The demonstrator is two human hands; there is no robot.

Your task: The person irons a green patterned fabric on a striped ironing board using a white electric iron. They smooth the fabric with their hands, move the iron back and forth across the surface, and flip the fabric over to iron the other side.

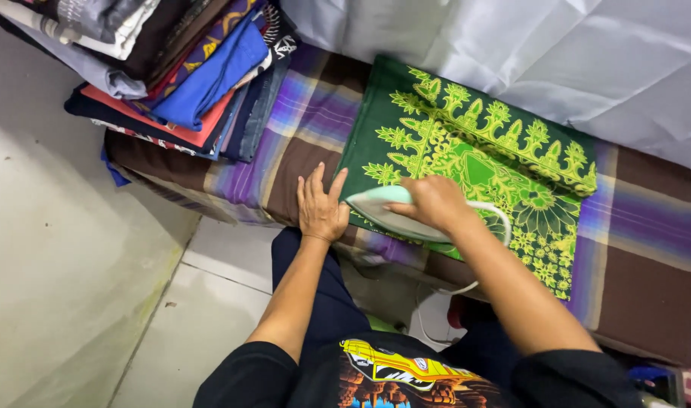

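The pale iron (387, 208), gripped in the closed right hand (434, 202), is best slid slowly over the near left corner of the green cloth (481, 162), held taut by the flat, open left hand (320, 205).

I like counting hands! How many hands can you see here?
2. The left hand lies flat on the plaid cover, beside the green cloth. The right hand grips the iron on that cloth. No other hands show.
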